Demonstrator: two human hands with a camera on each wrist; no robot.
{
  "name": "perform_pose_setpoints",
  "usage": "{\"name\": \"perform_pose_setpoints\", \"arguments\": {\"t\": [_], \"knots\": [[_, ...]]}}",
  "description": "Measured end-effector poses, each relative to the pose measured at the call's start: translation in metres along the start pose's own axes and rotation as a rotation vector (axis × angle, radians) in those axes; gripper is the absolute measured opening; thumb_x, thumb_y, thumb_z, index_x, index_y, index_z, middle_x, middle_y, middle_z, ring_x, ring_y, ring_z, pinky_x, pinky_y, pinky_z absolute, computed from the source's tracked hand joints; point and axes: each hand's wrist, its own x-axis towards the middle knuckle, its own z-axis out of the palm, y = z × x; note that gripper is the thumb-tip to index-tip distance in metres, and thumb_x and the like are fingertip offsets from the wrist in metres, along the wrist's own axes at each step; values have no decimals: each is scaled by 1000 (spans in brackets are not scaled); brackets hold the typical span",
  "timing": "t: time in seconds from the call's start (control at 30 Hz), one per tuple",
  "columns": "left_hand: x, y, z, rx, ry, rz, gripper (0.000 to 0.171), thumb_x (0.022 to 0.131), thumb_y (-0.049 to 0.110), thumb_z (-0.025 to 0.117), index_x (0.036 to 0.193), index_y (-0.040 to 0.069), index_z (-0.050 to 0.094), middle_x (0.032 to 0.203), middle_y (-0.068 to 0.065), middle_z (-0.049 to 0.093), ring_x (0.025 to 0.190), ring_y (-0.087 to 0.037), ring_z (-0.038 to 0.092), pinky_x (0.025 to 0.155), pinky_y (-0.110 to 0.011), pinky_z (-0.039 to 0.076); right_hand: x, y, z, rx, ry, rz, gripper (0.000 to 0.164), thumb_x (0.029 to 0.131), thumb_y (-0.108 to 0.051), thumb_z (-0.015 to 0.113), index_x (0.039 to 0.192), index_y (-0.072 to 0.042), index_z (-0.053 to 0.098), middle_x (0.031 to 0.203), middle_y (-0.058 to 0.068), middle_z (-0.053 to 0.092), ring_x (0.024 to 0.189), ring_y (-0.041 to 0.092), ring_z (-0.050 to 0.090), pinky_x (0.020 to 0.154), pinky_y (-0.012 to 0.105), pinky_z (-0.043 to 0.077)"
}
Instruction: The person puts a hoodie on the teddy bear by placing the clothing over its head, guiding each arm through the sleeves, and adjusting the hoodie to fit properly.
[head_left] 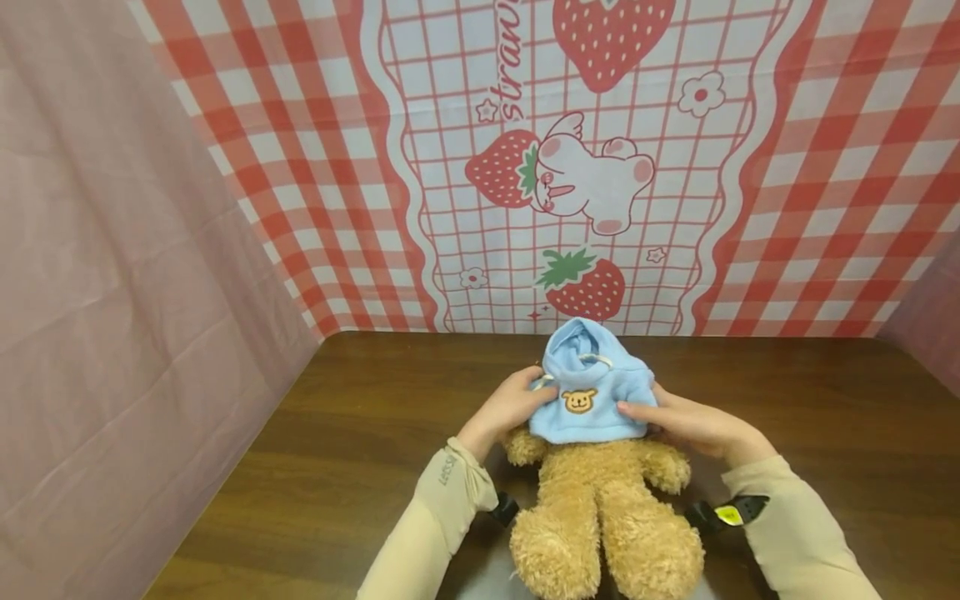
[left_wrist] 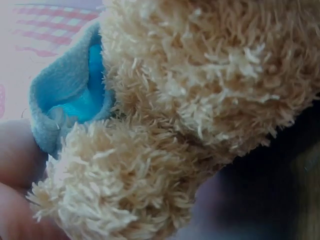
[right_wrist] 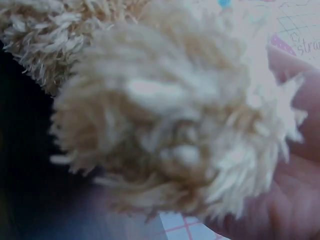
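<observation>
Light-blue hoodie (head_left: 611, 392) lies between both hands at the far end of the plush bear (head_left: 573, 475), whose long axis runs toward the person along the worktop (head_left: 360, 467). Left hand (head_left: 513, 404) and right hand (head_left: 693, 425), equally near, pinch opposite sides.

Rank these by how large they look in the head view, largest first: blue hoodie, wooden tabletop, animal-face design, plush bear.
1. Wooden tabletop
2. Plush bear, visible part only
3. Blue hoodie
4. Animal-face design
</observation>
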Motion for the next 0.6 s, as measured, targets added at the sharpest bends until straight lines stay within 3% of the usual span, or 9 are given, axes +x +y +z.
{"name": "perform_pose_setpoints", "arguments": {"t": [0.23, 0.47, 0.6], "knots": [[-7, -6, -6, -15, -34, 2, 29, 90, 22, 53, 112, 4, 55, 91, -6, 58, 74, -12, 54, 65, -25, 46, 3, 0, 3, 17, 37, 22, 89, 93, -37, 46, 140, -13, -26, 148, 22, -8, 133, 38, 14, 100, 49, 32], [-12, -6, -15, 2, -53, 1, 27, 89, 22, 53, 109, 4, 54, 88, -6, 57, 72, -13, 54, 63, -25, 45, 5, -4, 5, 37, 51, -25, 82, 94, -33, 46, 143, -6, -14, 139, 32, 20, 118, 33, 44, 91, 42, 44], [-13, -7, -18, 25, -73, 3, 27, 90, 24, 53, 109, 5, 54, 88, -7, 58, 71, -14, 54, 62, -26, 45, 6, -5, 6, -5, 73, -13, 82, 94, -36, 46, 143, -5, -12, 138, 31, 24, 115, 31, 47, 91, 42, 44]]}}
